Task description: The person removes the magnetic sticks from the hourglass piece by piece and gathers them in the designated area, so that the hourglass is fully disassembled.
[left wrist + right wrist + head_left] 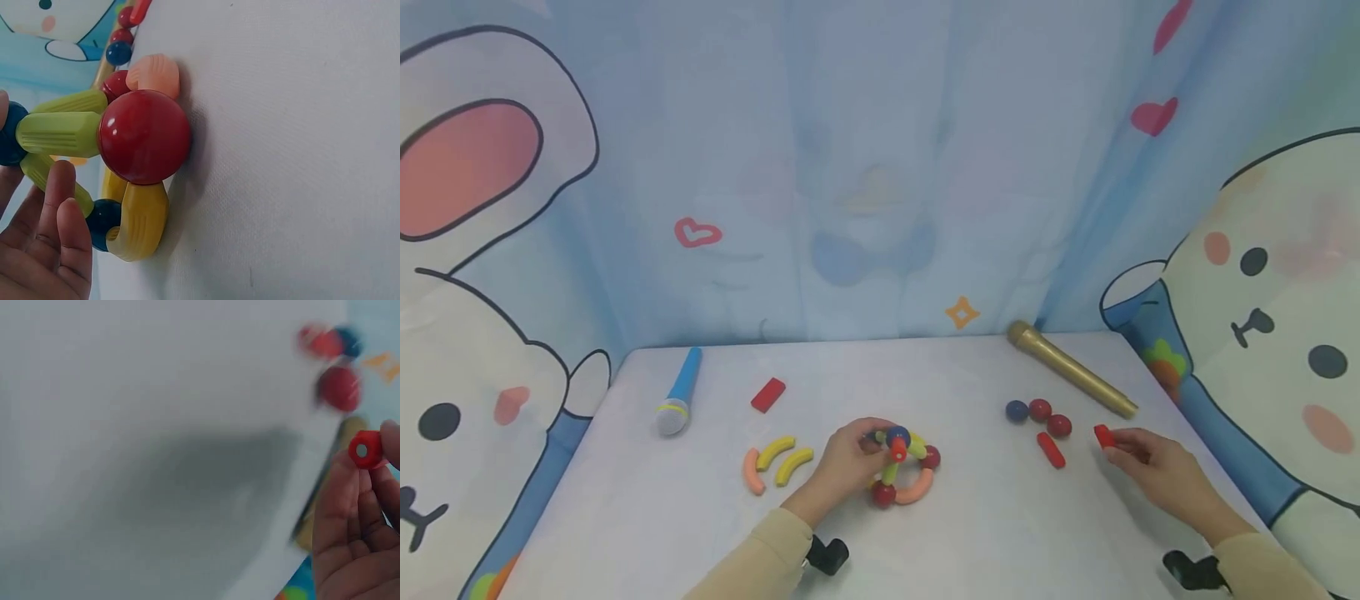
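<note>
My left hand holds the top of a magnetic ball-and-rod model on the table. In the left wrist view its fingertips lie around the upper blue ball, partly cut off by the frame's edge. Green rods slope from that ball to a red ball and a lower blue ball; curved yellow and orange rods join the base. A red rod points up from the top ball in the head view. Off to the right, my right hand pinches another red rod above the table.
Near the right hand lie a red rod, a blue ball and two red balls. Behind them is a gold microphone. Leftward are curved rods, a red block and a blue microphone.
</note>
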`<state>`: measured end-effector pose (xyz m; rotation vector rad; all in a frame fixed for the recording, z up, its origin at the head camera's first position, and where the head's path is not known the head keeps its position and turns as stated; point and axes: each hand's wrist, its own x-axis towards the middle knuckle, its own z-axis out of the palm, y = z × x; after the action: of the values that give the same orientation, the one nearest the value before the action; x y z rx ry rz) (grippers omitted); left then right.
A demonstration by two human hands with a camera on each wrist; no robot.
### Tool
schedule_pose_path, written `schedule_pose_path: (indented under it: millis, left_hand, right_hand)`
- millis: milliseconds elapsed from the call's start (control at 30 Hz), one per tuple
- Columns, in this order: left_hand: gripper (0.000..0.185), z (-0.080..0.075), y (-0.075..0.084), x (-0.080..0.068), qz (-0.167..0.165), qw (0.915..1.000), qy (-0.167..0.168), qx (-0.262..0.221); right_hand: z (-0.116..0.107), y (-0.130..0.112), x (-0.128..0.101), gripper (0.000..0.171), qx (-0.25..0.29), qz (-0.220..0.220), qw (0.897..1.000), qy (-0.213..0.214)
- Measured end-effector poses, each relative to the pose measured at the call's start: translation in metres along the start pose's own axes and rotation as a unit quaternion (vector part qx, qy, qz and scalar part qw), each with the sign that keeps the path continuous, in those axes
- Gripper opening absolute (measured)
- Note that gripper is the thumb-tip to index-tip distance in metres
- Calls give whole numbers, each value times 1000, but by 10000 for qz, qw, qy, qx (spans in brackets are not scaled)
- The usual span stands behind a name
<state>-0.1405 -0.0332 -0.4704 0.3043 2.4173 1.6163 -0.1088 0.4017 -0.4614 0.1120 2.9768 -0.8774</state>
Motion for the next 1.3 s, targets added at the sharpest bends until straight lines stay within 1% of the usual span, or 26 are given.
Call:
schedule_pose_path:
  millis: [33,100,233,400,633,733,833,933,1000,1067,1133,1200,1233,1300]
  left_hand:
    - [37,0,0,0,-7,10000,23,15]
    - [37,-1,-1,0,-20,10000,53,21]
    - [37,-1,-2,-1,4,10000,61,47]
    - [38,-2,-3,-1,-44,10000,27,15]
    - [36,-3,-1,-1,-13,10000,24,37]
    - [36,-3,-2,-1,13,10000,21,50]
    - [36,-3,-2,0,27,10000,21,50]
    - [36,-3,-2,0,30,10000,12,56]
    - [36,-4,-2,0,18,10000,-2,38]
    - [39,-5,-1,0,24,10000,-40,3]
    - [41,-5,-2,1,31,9999,-91,-32]
    - [43,-5,-2,1,42,9999,-143,-58]
    - [43,-5,-2,1,58,9998,-175,-66]
    - [42,-4,-3,2,114,9996,-236,-49]
  right_hand:
    - [-1,11,3,50,-200,81,9998,-22]
    - [1,27,10,50,-528,90,9986,-23]
    - [8,40,21,50,-686,24,9976,70]
    - [14,43,25,52,-641,130,9977,159]
    - [12,44,25,60,-494,284,9984,19]
    - [9,45,24,64,-484,267,9984,-96]
    - [3,47,22,71,-432,300,9984,-218]
    - [-2,42,19,76,-369,187,9991,-99]
    - [-2,27,17,73,-270,-15,9996,85]
    - [2,0,14,65,-213,-539,9978,336]
    - [10,-37,12,55,-49,-1150,9923,459]
    - [25,-79,10,50,244,-1816,9823,399]
    - [34,-100,9,49,415,-2118,9760,275]
    - [52,-138,7,50,874,-2615,9612,-118]
